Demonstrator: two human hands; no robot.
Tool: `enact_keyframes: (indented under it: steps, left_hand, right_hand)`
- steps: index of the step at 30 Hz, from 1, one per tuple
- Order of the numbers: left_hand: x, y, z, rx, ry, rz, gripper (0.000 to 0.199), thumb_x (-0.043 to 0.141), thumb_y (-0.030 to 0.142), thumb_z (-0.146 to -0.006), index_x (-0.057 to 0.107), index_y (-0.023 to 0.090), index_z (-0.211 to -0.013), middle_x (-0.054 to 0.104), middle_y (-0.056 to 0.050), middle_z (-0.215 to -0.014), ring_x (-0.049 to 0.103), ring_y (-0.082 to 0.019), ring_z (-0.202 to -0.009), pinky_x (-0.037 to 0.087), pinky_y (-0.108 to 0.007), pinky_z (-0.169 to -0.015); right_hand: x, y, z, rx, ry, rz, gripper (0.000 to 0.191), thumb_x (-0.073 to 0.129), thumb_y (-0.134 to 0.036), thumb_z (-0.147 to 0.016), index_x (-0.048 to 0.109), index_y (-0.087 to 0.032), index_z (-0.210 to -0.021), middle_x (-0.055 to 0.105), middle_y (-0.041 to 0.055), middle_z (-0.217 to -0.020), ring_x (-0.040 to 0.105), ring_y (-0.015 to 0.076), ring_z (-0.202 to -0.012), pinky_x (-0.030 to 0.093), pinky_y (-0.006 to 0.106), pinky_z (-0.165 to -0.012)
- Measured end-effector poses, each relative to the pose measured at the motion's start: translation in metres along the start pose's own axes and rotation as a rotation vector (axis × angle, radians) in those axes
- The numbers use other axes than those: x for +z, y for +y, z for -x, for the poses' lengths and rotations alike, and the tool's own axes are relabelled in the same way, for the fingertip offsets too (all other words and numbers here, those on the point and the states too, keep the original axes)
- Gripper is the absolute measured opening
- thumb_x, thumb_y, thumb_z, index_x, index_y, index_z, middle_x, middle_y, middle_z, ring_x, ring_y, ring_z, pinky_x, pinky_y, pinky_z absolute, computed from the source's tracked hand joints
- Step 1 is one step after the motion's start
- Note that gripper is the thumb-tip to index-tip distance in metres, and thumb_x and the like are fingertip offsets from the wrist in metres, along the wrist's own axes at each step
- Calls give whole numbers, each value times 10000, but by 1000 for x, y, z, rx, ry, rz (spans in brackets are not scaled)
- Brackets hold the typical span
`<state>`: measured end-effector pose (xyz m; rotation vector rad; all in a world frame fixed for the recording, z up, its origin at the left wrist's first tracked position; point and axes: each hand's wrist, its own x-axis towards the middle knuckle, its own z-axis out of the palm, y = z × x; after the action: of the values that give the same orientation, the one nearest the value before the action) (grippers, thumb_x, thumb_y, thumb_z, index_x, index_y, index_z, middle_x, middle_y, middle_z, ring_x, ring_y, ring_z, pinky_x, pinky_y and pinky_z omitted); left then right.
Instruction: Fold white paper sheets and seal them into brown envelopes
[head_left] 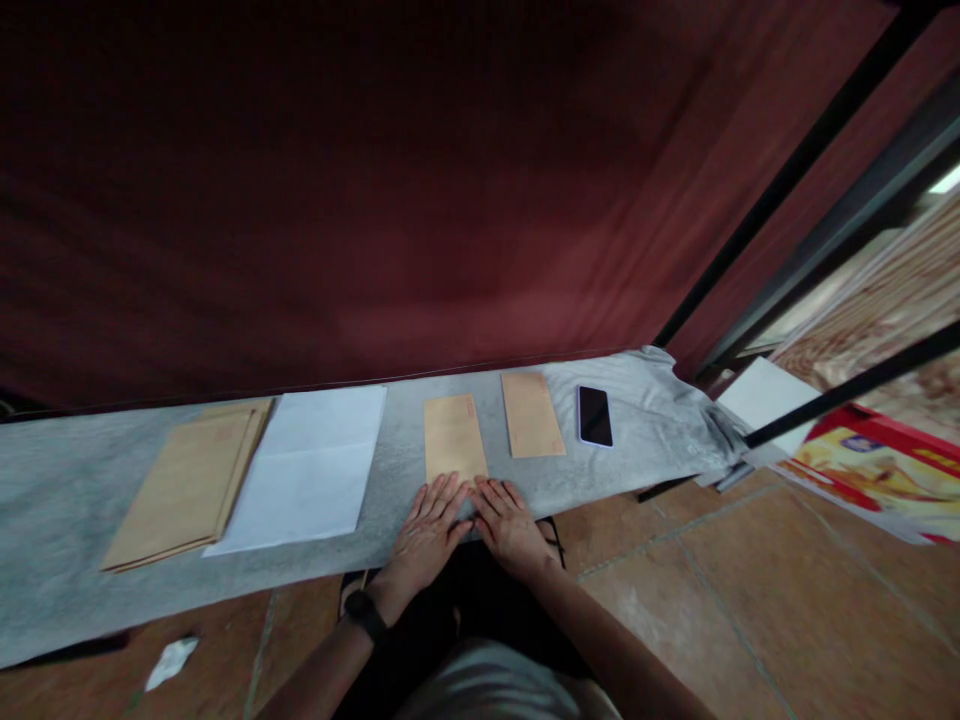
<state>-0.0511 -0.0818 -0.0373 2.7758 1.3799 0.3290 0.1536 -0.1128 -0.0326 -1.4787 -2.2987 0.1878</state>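
A small brown envelope [454, 436] lies flat on the grey cloth-covered table in front of me. My left hand [427, 530] rests flat on its near left edge, fingers stretched out. On the near right edge of the same envelope lie the fingertips of my right hand [511, 522], also flat. Both thumbs point inward and almost meet. Just to the right is a second small brown envelope [533, 414], apart from my hands. Left of my hands lie white paper sheets [304, 470] with a crease across, beside a stack of larger brown envelopes [187, 470].
A phone [595, 416] with a dark screen lies right of the envelopes. The narrow table's grey cloth [405, 420] meets a dark red curtain [450, 250] behind. Black poles [765, 220], a red and yellow box [885, 470] and a white scrap [172, 661] on the tiles are around.
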Motion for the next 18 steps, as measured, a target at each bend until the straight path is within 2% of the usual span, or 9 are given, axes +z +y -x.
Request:
enact_keyframes:
  steps: [11, 15, 18]
  left_hand:
    - [-8, -16, 24, 7, -9, 2, 560, 393, 488, -1017, 370, 284, -1538, 382, -59, -1602, 347, -238, -1482, 302, -471, -1209]
    - [-7, -16, 27, -5, 8, -4, 579, 409, 499, -1008, 365, 276, -1540, 379, -67, -1603, 337, -243, -1486, 296, -477, -1211]
    - [-5, -14, 27, -18, 25, -13, 583, 424, 504, -1000, 374, 280, -1536, 379, -70, -1602, 332, -248, -1489, 287, -482, -1216]
  right_hand:
    - [-2, 10, 7, 68, 59, -10, 488, 422, -282, -1035, 421, -211, -1518, 490, 76, -1526, 447, 216, -1415, 312, 454, -1205]
    - [-1, -1, 4, 92, 68, 6, 473, 416, -289, -1039, 452, -185, -1499, 502, 87, -1518, 428, 230, -1428, 303, 470, -1213]
    - [6, -17, 0, 25, 37, -2, 488, 437, -304, -1036, 429, -196, -1512, 476, 81, -1539, 407, 214, -1441, 302, 451, -1217]
